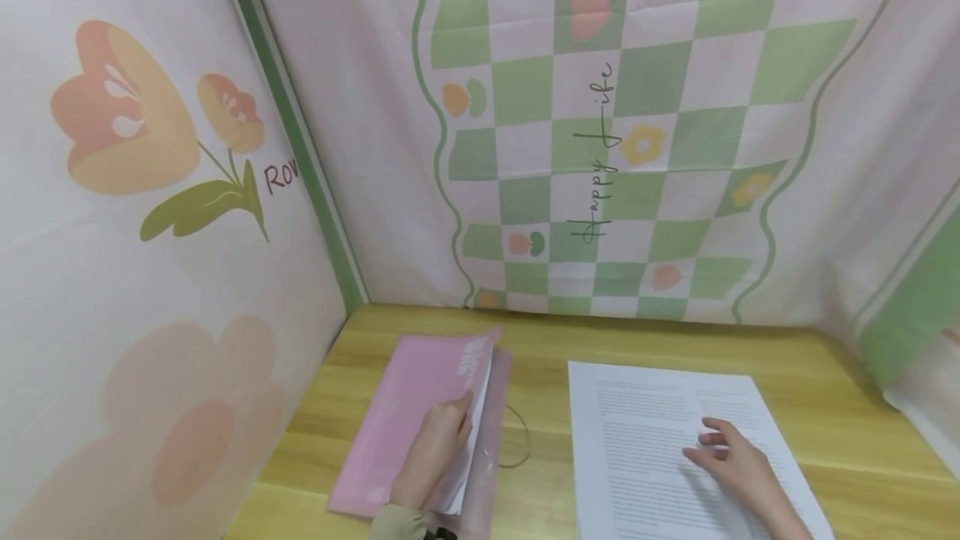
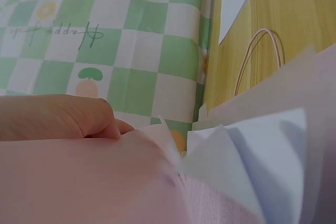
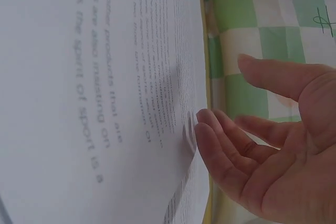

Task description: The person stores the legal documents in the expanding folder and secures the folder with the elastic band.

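Observation:
A pink folder (image 1: 405, 415) lies on the left part of the table, its cover lifted along the right side. My left hand (image 1: 437, 448) pinches the edge of that cover; in the left wrist view the hand (image 2: 63, 116) shows at the top of the pink sheet. White papers (image 2: 247, 161) stick out between cover and back. On the right lies a printed sheet (image 1: 645, 448) with lines of text. Above it is my right hand (image 1: 738, 465), fingers loosely bent and apart, holding nothing. The right wrist view shows this hand (image 3: 273, 150) with its fingertips close to the page.
A thin loop of cord (image 1: 525, 440) lies on the wooden table (image 1: 536, 390) beside the folder's right edge. Behind the table hangs a green-and-white checkered curtain (image 1: 585, 148). A flower-printed curtain (image 1: 150, 290) stands along the left side.

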The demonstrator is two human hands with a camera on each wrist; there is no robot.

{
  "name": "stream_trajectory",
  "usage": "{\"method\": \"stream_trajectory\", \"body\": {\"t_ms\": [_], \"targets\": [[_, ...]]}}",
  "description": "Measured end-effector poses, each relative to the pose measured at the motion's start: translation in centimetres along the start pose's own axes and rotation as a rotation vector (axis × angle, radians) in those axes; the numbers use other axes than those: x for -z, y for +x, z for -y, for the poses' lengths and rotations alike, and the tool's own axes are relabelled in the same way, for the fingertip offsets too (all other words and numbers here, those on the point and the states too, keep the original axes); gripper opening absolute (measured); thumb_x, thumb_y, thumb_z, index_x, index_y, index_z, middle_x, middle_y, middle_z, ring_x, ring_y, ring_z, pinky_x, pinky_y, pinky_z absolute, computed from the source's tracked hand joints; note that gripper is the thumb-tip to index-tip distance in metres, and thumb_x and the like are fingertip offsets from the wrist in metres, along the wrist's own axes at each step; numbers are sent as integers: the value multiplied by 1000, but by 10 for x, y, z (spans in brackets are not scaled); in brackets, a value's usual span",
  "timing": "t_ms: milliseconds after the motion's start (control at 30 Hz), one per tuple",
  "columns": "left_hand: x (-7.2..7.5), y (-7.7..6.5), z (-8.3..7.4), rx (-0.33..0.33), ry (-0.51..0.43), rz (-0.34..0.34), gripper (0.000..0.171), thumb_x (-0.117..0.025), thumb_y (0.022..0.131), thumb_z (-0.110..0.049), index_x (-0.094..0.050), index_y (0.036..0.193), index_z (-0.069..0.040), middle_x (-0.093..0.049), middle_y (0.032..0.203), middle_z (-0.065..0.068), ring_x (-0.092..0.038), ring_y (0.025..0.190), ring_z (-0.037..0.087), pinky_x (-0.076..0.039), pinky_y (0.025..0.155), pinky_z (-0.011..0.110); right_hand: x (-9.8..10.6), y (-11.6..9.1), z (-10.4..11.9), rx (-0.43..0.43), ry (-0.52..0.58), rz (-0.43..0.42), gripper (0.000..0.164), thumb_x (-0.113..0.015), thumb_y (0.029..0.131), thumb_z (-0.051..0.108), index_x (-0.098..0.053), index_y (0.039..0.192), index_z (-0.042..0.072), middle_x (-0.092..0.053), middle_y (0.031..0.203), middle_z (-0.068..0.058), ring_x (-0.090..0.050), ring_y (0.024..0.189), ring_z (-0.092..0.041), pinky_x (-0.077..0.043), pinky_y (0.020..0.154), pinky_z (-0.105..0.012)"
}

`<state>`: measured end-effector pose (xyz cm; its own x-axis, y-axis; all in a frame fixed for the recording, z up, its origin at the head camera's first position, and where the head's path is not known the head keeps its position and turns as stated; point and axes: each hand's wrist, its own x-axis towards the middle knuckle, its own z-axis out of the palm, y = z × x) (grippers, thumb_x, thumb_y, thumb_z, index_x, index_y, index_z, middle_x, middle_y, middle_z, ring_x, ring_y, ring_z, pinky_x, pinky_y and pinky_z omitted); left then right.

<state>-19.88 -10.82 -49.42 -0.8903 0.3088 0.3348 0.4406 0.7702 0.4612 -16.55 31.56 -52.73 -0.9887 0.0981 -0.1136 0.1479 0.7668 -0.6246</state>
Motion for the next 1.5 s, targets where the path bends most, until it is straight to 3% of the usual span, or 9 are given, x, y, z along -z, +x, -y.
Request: {"method": "stream_trajectory", "body": {"t_ms": [333, 567, 767, 1100, 1500], "targets": [[-1, 0, 2, -18, -14, -18, 33, -56, 87, 6, -63, 119, 11, -67, 73, 15, -43, 55, 2, -39, 46, 14, 0, 3, -17, -16, -120, -15, 84, -74, 84, 33, -35, 129, -26, -60, 106, -41, -61, 98, -52, -51, 87, -58], [0, 0, 2, -12, -18, -11, 34, -55, 87, 6, -63, 120, 12, -68, 74, 15, -41, 54, 2, -39, 46, 13, 0, 3, -21, -112, -153, 59, 108, -75, 78, 55, -30, 130, -29, -57, 108, -44, -54, 105, -59, -47, 91, -61], [1, 0, 1, -4, -14, -4, 32, -55, 87, 7, -64, 118, 11, -60, 65, 8, -37, 53, 0, -36, 44, 12, -2, 4, -19, -96, -170, 65, 109, -76, 77, 54, -30, 127, -31, -56, 106, -46, -56, 103, -59, -50, 87, -59], [1, 0, 1, -14, -13, -13, 35, -55, 86, 8, -63, 120, 12, -62, 66, 10, -36, 52, 0, -35, 44, 13, -10, 6, -17, -177, -144, 84, 123, -81, 69, 56, -21, 134, -29, -26, 124, -59, -34, 116, -71, -38, 97, -72], [-1, 3, 2, -67, 1, -58, 21, -57, 84, 8, -66, 103, 8, -57, 61, 7, -37, 54, 3, -36, 46, 14, -14, 4, -13, -205, -135, 22, 121, -86, 59, 60, -27, 114, -29, -35, 107, -51, -51, 94, -58, -49, 84, -62]]}}
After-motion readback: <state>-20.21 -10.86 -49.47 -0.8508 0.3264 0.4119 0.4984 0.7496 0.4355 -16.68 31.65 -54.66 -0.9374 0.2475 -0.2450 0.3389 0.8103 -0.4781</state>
